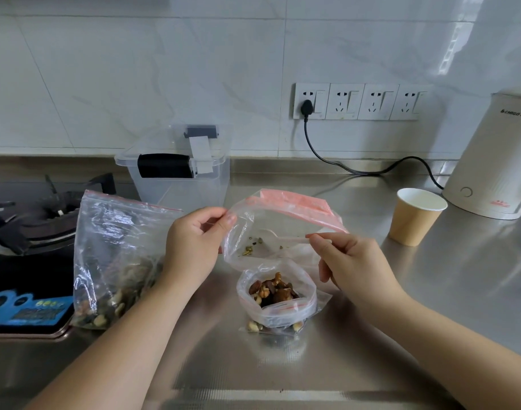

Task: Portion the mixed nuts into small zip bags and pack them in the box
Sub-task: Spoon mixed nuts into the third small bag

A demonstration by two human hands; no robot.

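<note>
Nearly empty zip bag (278, 229) is pinched at both mouth edges, left hand (194, 241) and right hand (353, 261) fingers pressed together on film. Small filled bag (278, 294) is stood open directly below fingers, mouth upward, right hand slightly nearer.

We are seeing bright, even daylight glaring off the steel surface (371, 335); edges are bending and softly blurring.

Kitchen backdrop as I see it on the feed.
Steel counter (430, 291) fills 6 o'clock; white marbled tile wall (164, 69) at 12; four-socket strip (355, 101) at 1; gas hob (31, 220) at 9; daylight glare top right.
</note>
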